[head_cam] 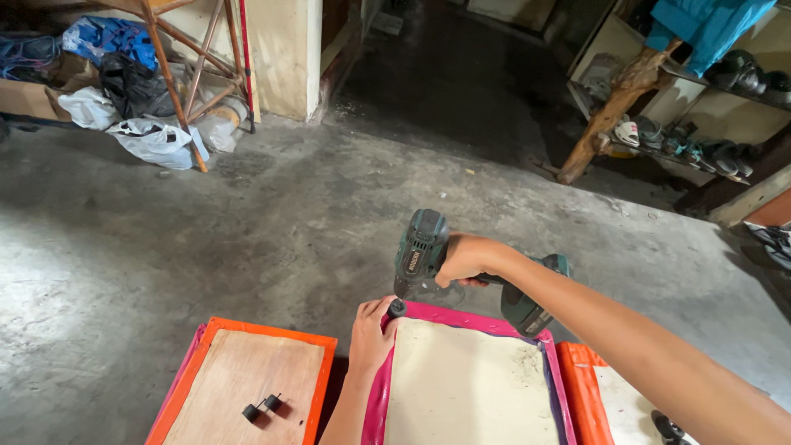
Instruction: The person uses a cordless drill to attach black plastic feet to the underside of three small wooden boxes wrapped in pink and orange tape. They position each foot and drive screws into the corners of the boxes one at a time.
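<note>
My right hand (465, 258) grips a dark green cordless drill (422, 251), pointed downward at the far left corner of a pink-edged panel (465, 383). My left hand (371, 334) rests on that corner and pinches a small black round part (397, 308) right under the drill's nose. The panel's pale face lies upward.
An orange-edged wooden panel (247, 371) lies to the left with two small black pieces (262, 406) on it. Another orange-edged panel (606, 395) lies to the right. Bags (152, 136) and a wooden frame stand at the back left, shoe shelves (700, 140) at the back right.
</note>
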